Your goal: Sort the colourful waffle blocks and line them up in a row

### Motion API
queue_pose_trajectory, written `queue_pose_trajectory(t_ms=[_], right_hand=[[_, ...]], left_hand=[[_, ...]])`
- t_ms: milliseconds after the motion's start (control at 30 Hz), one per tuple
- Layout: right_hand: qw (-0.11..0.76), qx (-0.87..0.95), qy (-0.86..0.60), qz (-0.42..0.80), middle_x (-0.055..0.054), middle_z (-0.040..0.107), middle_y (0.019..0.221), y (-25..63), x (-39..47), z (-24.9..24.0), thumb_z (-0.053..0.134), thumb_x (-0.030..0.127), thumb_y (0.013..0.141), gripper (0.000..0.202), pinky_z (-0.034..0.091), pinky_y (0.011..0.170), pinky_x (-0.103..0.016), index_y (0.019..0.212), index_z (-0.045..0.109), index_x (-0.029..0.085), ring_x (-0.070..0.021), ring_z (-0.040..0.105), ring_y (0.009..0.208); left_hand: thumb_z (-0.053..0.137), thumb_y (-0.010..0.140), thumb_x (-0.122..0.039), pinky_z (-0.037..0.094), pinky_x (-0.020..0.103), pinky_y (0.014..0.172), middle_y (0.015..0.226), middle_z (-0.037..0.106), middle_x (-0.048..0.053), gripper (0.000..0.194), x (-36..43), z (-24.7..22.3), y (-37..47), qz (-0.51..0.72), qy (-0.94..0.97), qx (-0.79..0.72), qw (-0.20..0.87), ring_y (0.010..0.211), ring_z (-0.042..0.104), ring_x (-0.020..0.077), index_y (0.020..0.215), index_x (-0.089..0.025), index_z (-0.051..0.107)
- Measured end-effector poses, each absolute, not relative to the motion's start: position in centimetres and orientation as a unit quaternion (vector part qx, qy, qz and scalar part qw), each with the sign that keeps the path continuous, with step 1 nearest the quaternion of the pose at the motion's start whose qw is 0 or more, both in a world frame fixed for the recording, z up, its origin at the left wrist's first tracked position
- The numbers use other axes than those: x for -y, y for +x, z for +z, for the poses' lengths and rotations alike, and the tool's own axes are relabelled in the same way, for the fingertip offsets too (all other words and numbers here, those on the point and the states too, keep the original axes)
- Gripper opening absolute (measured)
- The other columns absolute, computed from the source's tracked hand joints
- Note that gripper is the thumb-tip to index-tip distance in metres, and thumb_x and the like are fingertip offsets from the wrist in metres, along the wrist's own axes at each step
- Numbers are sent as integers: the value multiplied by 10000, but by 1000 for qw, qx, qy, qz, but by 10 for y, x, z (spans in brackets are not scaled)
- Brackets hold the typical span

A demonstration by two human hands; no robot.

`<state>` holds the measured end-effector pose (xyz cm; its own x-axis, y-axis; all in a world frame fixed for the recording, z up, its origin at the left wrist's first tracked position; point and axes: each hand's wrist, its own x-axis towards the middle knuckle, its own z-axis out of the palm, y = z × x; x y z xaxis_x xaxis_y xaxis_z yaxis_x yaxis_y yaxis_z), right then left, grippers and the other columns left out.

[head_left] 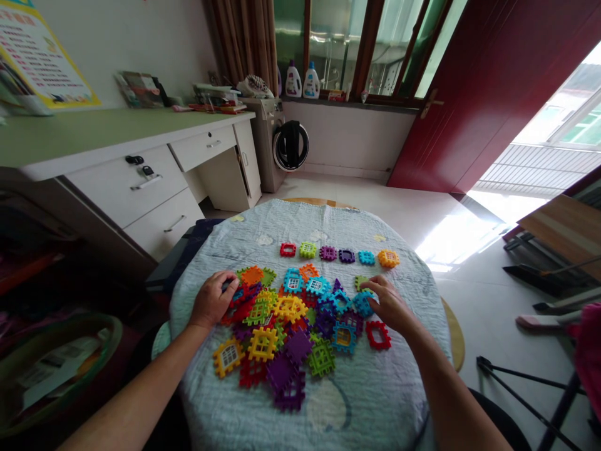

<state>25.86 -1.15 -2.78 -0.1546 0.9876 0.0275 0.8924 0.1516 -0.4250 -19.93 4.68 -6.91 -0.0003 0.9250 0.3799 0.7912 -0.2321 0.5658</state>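
A heap of colourful plastic interlocking building tiles (282, 369) with toothed edges lies in front of me. At its left edge my left hand (215, 299) has its fingers curled, with something dark between thumb and forefinger that I cannot make out. On the right side, the fingers of my right hand (389, 302) close around a blue building tile (362, 304). A green tile (360, 282) lies just beyond those fingertips. Nearer to me, a red square frame tile (378, 335) rests apart from the heap. Yellow window tiles (228, 356) lie at the near left.
Beyond the heap, a spaced row of several tiles runs from a red one (288, 250) to an orange one (389, 258). A pale patterned cloth (375, 401) covers the round table. A desk (141, 134) stands left, a basket (106, 363) lower left, a black tripod leg (521, 376) right.
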Motion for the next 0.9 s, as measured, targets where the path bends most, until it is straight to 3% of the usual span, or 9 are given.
queue_pose_trajectory(t_ms=[333, 733, 900], right_hand=[[17, 773, -614, 161, -83, 493, 1267, 252, 18, -19, 554, 50, 633, 706, 373, 962, -369, 1306, 562, 263, -249, 466, 1088], [-6, 790, -587, 177, -66, 534, 1247, 250, 14, -14, 573, 112, 658, 600, 368, 923, -381, 1234, 572, 281, -258, 471, 1068], [-29, 784, -596, 170, -101, 521, 1196, 246, 13, -13, 580, 85, 610, 599, 373, 898, -379, 1193, 572, 223, -271, 464, 1067]], left_hand=[[451, 849, -482, 467, 391, 977, 979, 674, 79, 319, -47, -68, -199, 352, 701, -613, 93, 989, 620, 243, 872, -211, 616], [466, 838, -467, 462, 397, 983, 975, 677, 82, 291, -46, -67, -198, 347, 705, -612, 91, 994, 613, 243, 870, -215, 609], [473, 837, -462, 469, 394, 977, 979, 674, 82, 291, -46, -66, -197, 348, 703, -615, 88, 987, 618, 243, 877, -211, 614]])
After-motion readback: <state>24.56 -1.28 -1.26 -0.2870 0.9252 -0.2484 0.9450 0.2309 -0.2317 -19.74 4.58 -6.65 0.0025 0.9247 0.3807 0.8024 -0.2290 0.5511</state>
